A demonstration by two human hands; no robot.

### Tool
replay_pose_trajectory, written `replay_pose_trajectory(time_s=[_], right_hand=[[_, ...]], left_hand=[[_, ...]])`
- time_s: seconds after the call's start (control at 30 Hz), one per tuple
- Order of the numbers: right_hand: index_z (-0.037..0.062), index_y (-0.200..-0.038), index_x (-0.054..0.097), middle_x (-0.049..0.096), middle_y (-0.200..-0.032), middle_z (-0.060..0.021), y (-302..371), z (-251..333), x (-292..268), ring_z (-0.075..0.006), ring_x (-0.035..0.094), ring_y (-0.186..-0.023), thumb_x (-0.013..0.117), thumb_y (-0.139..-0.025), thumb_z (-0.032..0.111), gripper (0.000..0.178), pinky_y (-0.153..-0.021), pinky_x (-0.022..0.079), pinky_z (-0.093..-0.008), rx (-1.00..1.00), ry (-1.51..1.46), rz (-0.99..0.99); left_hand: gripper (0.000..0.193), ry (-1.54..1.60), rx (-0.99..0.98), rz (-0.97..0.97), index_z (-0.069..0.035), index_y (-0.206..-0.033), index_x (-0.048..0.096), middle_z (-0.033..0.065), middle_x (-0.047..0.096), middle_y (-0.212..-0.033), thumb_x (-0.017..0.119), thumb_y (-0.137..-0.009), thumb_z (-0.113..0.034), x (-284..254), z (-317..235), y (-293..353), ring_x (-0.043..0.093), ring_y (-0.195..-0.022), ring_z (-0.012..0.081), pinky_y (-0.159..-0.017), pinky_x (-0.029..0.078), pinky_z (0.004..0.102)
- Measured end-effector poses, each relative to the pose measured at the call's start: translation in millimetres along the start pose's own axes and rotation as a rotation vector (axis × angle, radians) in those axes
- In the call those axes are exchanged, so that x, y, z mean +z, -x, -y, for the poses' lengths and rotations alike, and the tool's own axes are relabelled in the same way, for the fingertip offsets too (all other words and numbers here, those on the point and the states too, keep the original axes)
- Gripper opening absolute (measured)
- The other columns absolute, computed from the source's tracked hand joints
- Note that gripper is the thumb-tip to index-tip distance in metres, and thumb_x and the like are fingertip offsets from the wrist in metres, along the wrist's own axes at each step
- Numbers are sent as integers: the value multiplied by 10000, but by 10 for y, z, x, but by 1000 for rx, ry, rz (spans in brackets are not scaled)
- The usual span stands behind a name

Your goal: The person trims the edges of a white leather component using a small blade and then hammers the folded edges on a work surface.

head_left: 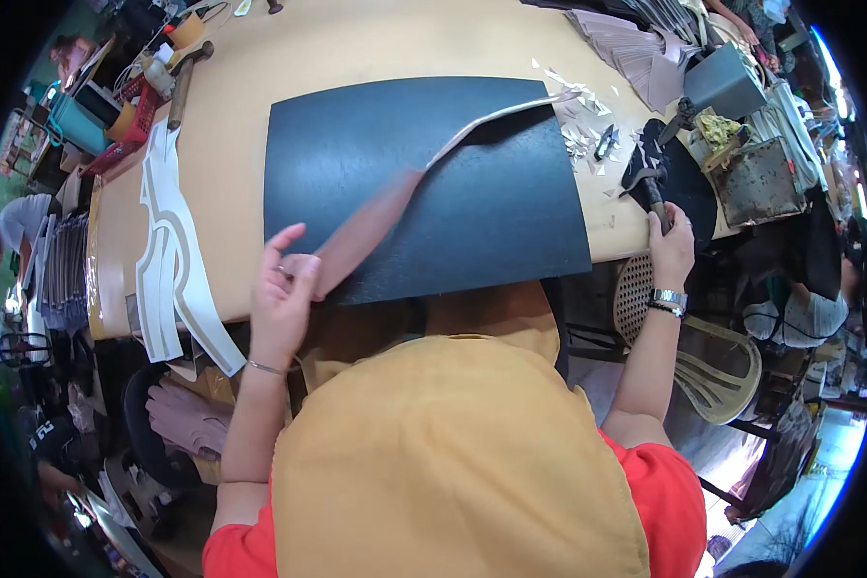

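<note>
My left hand (287,289) is at the near left edge of a black board (356,144), its thumb and a finger pinching the wide end of a long mauve-brown strip (374,222), which looks like leather. The strip is partly blurred. It slants over the board toward the far right, and its narrow, pale-edged end reaches past the board's corner. My right hand (672,246) is right of the board, with its fingers round the handle of a hammer (651,177). The hammer's head lies over a dark pad (689,193) at the table's right side.
White curved pattern pieces (164,250) lie on the left of the table (395,39). Another hammer (183,85) rests beside a red basket (135,125). Pale scraps (580,135) and small snips (606,143) are at right, near fanned mauve pieces (631,53) and a worn metal box (759,183).
</note>
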State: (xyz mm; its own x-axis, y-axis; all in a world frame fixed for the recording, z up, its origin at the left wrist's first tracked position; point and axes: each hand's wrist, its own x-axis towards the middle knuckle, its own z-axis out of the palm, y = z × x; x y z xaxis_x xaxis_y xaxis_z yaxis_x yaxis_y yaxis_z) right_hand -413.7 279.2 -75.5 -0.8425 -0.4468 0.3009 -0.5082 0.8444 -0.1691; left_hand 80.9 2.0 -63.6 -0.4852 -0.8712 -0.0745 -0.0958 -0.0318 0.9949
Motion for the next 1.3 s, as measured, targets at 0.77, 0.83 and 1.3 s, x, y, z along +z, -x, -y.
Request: replay_pose_trajectory(time_s=[0.77,0.83,1.3], right_hand=[[92,-1587,405,401,-1653,-140,618,2918,238,-334,353,-1540,551,-951,704,894,-1181,273,-700,-1263,-326,386],[91,-1585,413,389,-1665,-131,329,2896,370,-332,326,-1556,526,-966,700,876,-1203,232,-700,-1159,-272,356],[28,-1519,482,726,-1241,-114,-1377,3083,1303,-171,718,-1050,863,-854,357,834,-923,560,-293,-365,-1104,469]], left_hand=[[856,-1238,334,216,-60,-1647,279,152,274,-1714,612,-996,-506,327,66,-21,235,-1586,383,-1232,195,647],[786,-1168,303,212,-96,-1634,332,144,293,-1709,614,-1004,-471,310,44,-16,230,-1590,370,-1237,175,651],[344,-744,17,75,-13,-1201,720,118,735,-1088,788,-899,-163,-401,-339,-375,717,-979,239,-893,554,345]])
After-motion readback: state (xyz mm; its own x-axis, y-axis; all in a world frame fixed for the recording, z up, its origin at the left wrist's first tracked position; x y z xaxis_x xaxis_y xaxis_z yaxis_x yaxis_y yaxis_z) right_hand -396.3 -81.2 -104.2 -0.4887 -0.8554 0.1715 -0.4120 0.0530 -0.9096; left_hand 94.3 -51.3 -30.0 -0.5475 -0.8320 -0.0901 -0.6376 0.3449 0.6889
